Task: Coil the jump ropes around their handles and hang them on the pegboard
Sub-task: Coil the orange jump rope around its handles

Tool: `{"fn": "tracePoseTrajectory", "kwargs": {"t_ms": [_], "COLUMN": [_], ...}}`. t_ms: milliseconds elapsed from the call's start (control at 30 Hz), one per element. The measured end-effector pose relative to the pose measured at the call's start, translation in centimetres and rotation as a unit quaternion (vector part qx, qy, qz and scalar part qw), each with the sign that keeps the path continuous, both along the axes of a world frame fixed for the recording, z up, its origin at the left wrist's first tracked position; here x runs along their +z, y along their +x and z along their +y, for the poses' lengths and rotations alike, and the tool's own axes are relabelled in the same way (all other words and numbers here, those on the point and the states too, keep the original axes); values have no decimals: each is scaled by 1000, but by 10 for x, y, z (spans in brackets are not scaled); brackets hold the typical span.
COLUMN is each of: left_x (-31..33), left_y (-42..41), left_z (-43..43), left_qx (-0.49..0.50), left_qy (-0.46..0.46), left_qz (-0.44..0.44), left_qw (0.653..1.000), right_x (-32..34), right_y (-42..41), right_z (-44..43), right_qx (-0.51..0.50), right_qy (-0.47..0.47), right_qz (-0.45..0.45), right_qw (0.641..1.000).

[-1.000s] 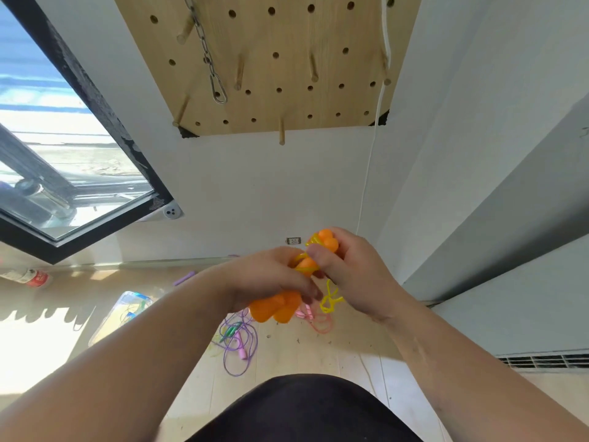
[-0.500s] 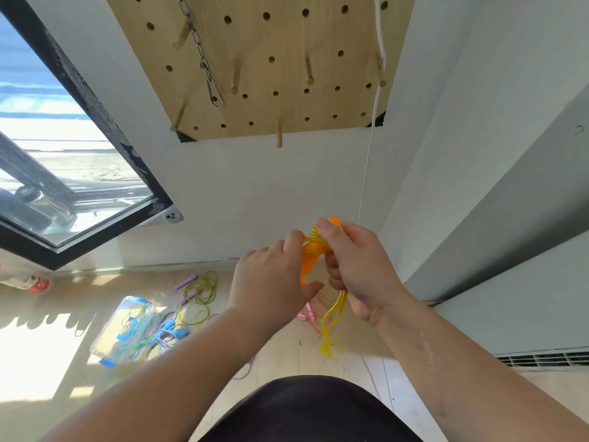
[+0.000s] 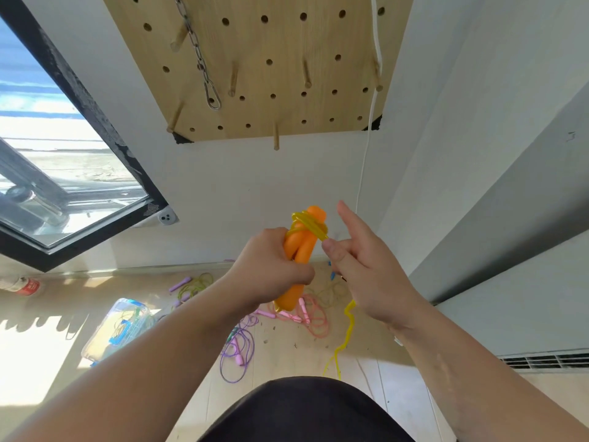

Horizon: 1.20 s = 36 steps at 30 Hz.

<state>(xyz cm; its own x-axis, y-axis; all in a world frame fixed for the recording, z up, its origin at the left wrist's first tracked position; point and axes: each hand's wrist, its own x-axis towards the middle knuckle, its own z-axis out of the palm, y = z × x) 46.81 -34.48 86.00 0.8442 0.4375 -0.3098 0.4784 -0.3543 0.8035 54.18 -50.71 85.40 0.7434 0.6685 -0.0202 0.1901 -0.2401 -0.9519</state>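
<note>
Head view: the left hand is wrapped round the two orange handles, held upright in front of the wall, below the pegboard. The right hand pinches the yellow rope just beside its coils at the handle tops (index finger straight up). More jump ropes lie on the floor.

Plain white wall straight ahead, with a big black-framed window on the left letting in strong daylight. A thin white cord hangs down the wall toward the right. The right side is a slanting grey panel with a white slatted vent grille below it. The floor is pale wooden planks, with a bright sun patch near left and a red-labelled plastic bottle lying far left.
</note>
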Motion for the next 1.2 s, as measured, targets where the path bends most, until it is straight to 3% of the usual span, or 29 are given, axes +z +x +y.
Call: {"fn": "tracePoseTrajectory", "kwargs": {"t_ms": [100,233,300,467,567,667,767,833,1000,1200], "left_x": [7,17,17,14,12,11,9,8,11,20], "left_y": [-2,-7,-9,-6,1,6,5,5,3,-7], "left_z": [-3,-3,2,8,9,3,-11,-19,-14,-5], "left_qx": [-17,-79,-123,-174,-136,-96,-32,-15,15,-59], "left_qy": [-107,-280,-353,-425,-336,-102,65,74,-108,-393], "left_qz": [-15,-32,-29,-15,6,35,-12,-42,-76,-77], "left_qw": [994,956,927,888,932,990,997,996,991,914], "right_x": [6,7,10,10,5,-2,-5,-4,5,16], "right_y": [-2,16,22,22,16,11,10,10,16,31], "right_z": [-1,-3,-5,0,4,7,11,13,5,-9], "right_qx": [10,41,100,100,49,-13,-89,-105,-30,68], "right_qy": [-4,70,99,119,96,75,77,91,152,126], "right_qz": [-19,113,117,81,51,43,31,30,62,35], "right_qw": [1000,990,983,985,993,996,993,990,986,989]}}
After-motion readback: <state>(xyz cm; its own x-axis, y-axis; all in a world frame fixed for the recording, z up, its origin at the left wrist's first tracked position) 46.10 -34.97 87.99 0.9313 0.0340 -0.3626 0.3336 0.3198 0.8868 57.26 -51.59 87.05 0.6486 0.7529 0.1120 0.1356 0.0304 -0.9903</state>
